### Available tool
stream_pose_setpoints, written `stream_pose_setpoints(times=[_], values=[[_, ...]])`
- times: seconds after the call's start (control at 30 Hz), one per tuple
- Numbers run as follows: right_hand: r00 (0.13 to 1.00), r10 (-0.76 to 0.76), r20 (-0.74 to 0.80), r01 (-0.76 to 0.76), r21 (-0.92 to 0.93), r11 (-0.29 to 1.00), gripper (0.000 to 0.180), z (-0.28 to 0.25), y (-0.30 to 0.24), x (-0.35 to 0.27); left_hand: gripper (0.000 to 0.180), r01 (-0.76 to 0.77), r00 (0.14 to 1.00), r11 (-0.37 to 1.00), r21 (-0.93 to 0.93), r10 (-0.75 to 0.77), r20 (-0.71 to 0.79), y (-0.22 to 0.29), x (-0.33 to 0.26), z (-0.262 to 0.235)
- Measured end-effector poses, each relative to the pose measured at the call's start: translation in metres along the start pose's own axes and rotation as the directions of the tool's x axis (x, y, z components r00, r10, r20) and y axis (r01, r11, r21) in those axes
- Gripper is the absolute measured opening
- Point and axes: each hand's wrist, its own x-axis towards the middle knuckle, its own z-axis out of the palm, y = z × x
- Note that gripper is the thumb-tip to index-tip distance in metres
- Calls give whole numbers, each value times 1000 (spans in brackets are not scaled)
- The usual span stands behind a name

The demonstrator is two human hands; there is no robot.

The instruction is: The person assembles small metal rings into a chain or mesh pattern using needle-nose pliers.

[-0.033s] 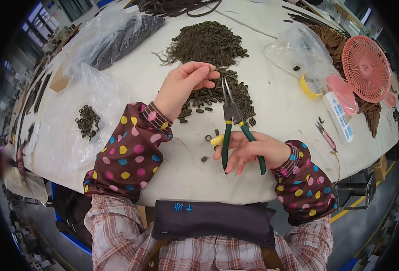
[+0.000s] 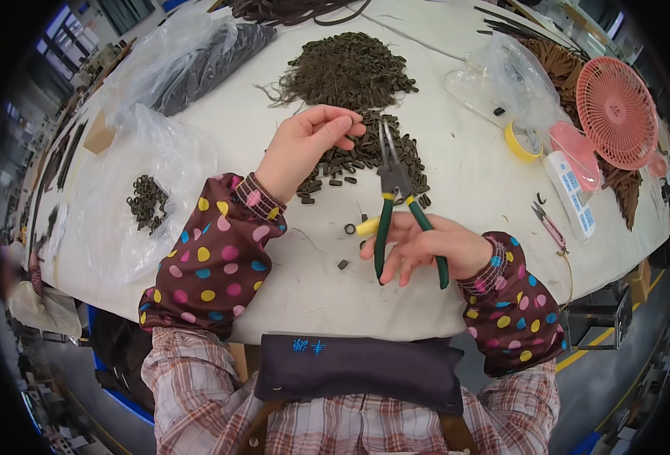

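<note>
Head view: green-handled pliers rest gripped in the right hand, tips over small dark loops. Beside them, the left hand has thumb and fingertips together; whether they pinch anything, I cannot tell.

Pliers and heaped small parts show a workshop

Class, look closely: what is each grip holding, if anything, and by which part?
The right grip holds the pliers by their green handles. Whether the left grip pinches anything small cannot be told.
</note>
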Motion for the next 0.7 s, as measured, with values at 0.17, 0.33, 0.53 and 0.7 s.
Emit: stream_pose_setpoints(times=[0.17,0.33,0.53,0.7], values=[[967,-171,-190,174,0,985,42,-13,-14,-11,20,-135,954,842,523,-31,297,-14,-35,15],[946,-218,-239,209,-63,976,51,-16,-14,-12,22,-218,950,731,647,8,312,-11,-37,15],[944,-210,-254,212,-22,977,36,-16,-11,-12,27,-214,925,686,695,-85,370,-8,-32,14],[941,-214,-263,211,-38,977,31,-14,-11,-12,51,-267,787,746,610,-198,585,-11,-51,17]])
